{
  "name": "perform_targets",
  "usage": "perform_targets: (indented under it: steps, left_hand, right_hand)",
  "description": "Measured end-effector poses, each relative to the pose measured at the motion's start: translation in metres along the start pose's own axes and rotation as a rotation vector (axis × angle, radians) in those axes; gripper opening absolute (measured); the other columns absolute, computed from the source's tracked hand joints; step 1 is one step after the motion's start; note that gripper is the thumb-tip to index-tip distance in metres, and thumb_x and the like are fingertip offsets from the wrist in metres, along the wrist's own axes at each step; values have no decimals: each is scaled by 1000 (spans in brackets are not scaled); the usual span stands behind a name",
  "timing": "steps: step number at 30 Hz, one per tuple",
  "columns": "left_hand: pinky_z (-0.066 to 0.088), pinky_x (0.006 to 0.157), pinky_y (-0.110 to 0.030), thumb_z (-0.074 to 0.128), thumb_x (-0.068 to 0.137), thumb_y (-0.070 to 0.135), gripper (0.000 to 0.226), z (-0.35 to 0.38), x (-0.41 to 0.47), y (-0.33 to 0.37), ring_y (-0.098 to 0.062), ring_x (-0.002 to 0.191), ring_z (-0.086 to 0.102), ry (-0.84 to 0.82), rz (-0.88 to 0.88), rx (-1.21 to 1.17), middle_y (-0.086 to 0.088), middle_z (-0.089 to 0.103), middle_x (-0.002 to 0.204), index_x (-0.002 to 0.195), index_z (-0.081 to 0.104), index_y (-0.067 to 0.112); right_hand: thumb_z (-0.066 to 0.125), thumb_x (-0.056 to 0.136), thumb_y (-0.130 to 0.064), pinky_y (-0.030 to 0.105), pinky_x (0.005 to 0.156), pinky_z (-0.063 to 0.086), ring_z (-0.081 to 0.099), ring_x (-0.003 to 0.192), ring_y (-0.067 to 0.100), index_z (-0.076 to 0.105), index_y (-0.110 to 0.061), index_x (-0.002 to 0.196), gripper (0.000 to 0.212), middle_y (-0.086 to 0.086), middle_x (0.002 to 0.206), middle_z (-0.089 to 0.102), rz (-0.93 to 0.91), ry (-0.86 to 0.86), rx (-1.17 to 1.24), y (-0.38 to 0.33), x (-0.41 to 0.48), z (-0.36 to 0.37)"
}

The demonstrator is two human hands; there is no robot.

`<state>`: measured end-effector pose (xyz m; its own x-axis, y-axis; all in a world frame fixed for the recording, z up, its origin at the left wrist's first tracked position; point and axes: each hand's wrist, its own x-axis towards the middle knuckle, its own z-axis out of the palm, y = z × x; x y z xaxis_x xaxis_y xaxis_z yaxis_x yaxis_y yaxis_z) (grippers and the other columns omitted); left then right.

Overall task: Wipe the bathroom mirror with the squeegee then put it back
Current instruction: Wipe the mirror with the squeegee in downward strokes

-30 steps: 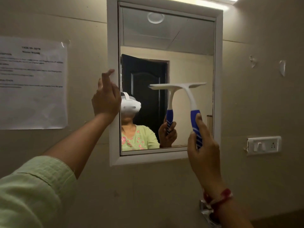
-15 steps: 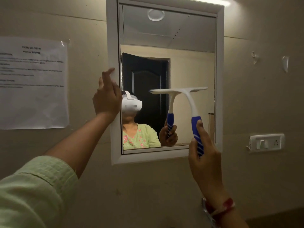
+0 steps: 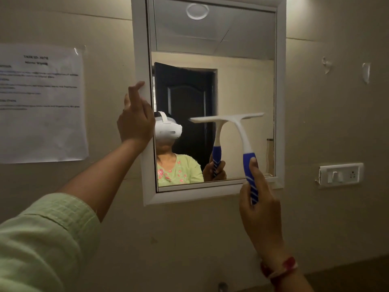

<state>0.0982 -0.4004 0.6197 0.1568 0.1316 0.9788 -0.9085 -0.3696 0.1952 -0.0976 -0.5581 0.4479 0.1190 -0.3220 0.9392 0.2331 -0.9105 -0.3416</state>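
My right hand [image 3: 260, 209] is wrapped tight around the blue, white-striped grip of the white plastic squeegee [image 3: 237, 133], thumb laid up along the handle. Its neck rises toward 11 o'clock, and the flat blade lies across the lower right of the white-framed wall mirror [image 3: 281, 102], meeting its own reflection on the glass. My left hand [image 3: 135, 121] sits at 9 o'clock on the frame, palm against the edge, fingers loosely curled around nothing. A taped printed paper sheet [image 3: 42, 102] hangs farther left; a white switch plate [image 3: 340, 174] sits at 3 o'clock.
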Motion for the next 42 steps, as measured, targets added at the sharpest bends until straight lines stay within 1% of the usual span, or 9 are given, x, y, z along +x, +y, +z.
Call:
perform_targets:
  steps: [7,10,15,22,25,30,35,38,42]
  left_hand:
    - [28,51,-18,30,97,18,35,-1,-1,2,-14,66,48,-9,1,-3,-15,56,121,128,41,5]
    - [23,51,-9,32,97,17,34,-1,-2,1,-12,65,45,0,-10,12,-16,57,120,127,42,5]
    - [20,47,-16,31,98,18,34,-1,-2,0,-11,67,45,-1,-10,17,-14,56,122,127,42,6]
    - [29,57,-16,31,98,17,33,-1,-2,1,-7,76,45,13,-6,-4,-9,55,127,127,42,6]
    - [27,50,-7,31,98,18,33,-1,-1,1,-9,74,46,8,12,0,-10,55,126,126,42,5]
    - [31,62,-23,31,97,16,33,-2,-2,0,-24,81,58,12,4,13,-10,55,127,126,42,5]
    - [27,51,-14,32,97,16,33,-2,-1,-1,-13,76,51,6,16,2,-9,54,127,125,42,5]
    - [30,58,-17,32,97,15,33,-1,-1,-3,-17,79,54,9,17,3,-9,54,126,126,42,5]
    - [31,59,-20,31,97,17,33,-2,-1,-1,-22,81,57,21,22,15,-9,54,127,126,42,5]
  right_hand:
    - [50,91,-11,18,71,49,57,79,6,24,-28,139,57,6,112,54,4,25,7,-9,21,3]
    - [50,92,-12,20,73,49,56,86,7,27,-25,141,55,4,115,53,-1,58,11,-11,42,5]
    - [49,91,-13,20,68,52,58,78,8,24,-35,138,57,-7,110,46,11,52,35,0,14,7]
    - [37,88,-40,30,61,57,60,73,13,24,-33,138,51,14,109,58,96,-7,75,2,-44,17]
    - [44,90,-28,29,65,57,60,76,12,24,-36,137,52,7,111,57,75,31,72,0,-24,14]
    - [51,91,-13,21,74,52,59,88,7,26,-41,135,58,-9,117,46,67,88,77,-2,4,13]
    - [44,90,-28,23,68,55,61,82,10,24,-37,138,52,-1,117,51,125,42,85,6,-30,12]
    - [38,88,-40,19,59,53,59,74,8,24,-42,137,51,0,107,54,168,32,73,8,-60,11]
    - [42,90,-31,25,58,54,57,68,12,27,-36,137,51,11,98,58,199,-8,73,7,-65,4]
